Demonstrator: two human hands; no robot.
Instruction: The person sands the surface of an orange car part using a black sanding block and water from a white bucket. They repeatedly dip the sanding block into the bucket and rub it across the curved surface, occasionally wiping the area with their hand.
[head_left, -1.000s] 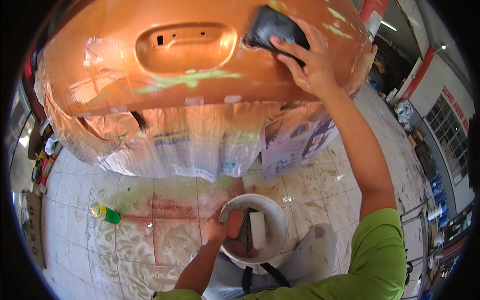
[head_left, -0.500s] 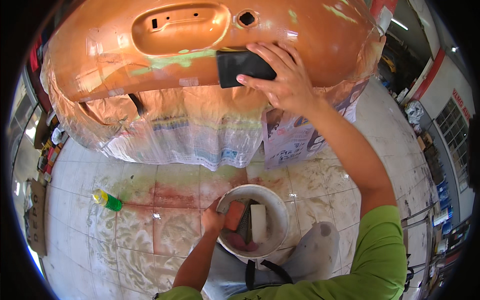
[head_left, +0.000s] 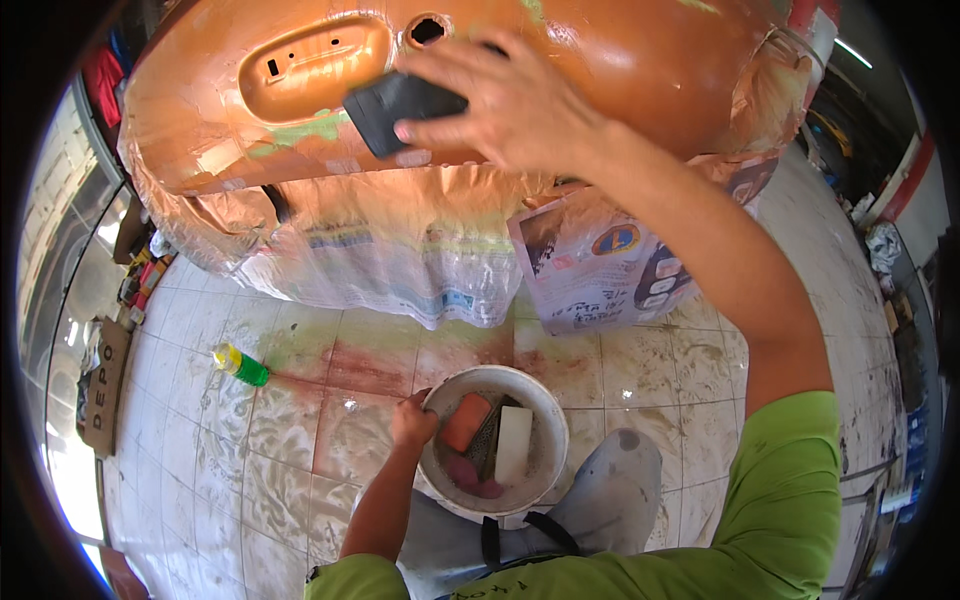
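Note:
An orange car panel [head_left: 620, 100] with an oval handle recess and a round hole spans the top of the view. My right hand [head_left: 515, 105], a little blurred, grips a black sanding block [head_left: 385, 115] at the panel's lower part, just below the recess. A pale green patch [head_left: 290, 135] shows left of the block. Lower down, my left hand [head_left: 412, 420] is closed on the left rim of a white bucket [head_left: 563, 430]. Inside the bucket are an orange-red block [head_left: 465, 422], a white block [head_left: 513, 445] and something pink and soft [head_left: 468, 476] in cloudy water.
Newspaper and paper masking [head_left: 400, 270] hang below the panel. A green bottle with a yellow top [head_left: 242, 366] lies on the wet, stained tile floor [head_left: 280, 430] to the left. A cardboard box [head_left: 105, 390] stands at the far left; shelves and clutter line both sides.
My right hand has slid the sanding block leftward along the panel and tilted it, baring the area below the round hole. My left hand still holds the bucket rim. The whole view has shifted slightly.

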